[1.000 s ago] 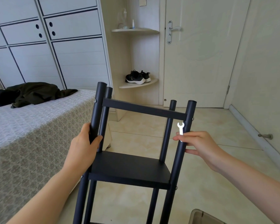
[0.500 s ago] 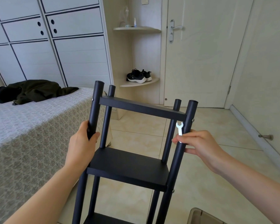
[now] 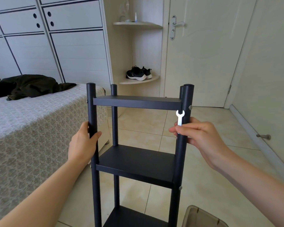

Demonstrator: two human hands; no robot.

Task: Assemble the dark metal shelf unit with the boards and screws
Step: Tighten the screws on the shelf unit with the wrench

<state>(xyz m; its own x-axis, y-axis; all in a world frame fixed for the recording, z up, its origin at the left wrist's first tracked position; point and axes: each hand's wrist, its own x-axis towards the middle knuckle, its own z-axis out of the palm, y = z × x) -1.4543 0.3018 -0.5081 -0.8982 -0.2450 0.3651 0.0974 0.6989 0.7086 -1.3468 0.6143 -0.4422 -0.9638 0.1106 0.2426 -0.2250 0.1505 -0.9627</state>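
While the shelf unit (image 3: 95, 194) stands upright on the tiled floor (image 3: 203, 185), close in front of the person, each hand is on one of its front posts. At the far left, a bed (image 3: 31, 125) lies just beside the frame. The left hand (image 3: 83, 143) grips the left post (image 3: 91, 108) between the top board (image 3: 138, 103) and the middle board (image 3: 136, 158), with the thumb across the front and the fingers wrapped behind. Both boards sit level between the four posts.

On the right post (image 3: 186, 99), a screw (image 3: 190, 107) shows at the level of the top board, on the post's outer side. A small white wrench (image 3: 180, 117) stands just below and inward of that screw. Its long axis is upright, parallel to the post, with the open end up. The right hand (image 3: 202, 136) pinches the wrench's lower end between thumb and forefinger, and its other fingers curl round the post. Whether the wrench touches the post cannot be told. A bin (image 3: 202, 217) shows at the lower right corner.

Assessment: the frame appears nearly complete, and the step in hand looks like tightening or checking the top right screw. The right hand is the nearer one, and the screw lies up and slightly outward from it. The wrench would need tilting off the vertical to seat on the screw, with the left hand steadying the frame.
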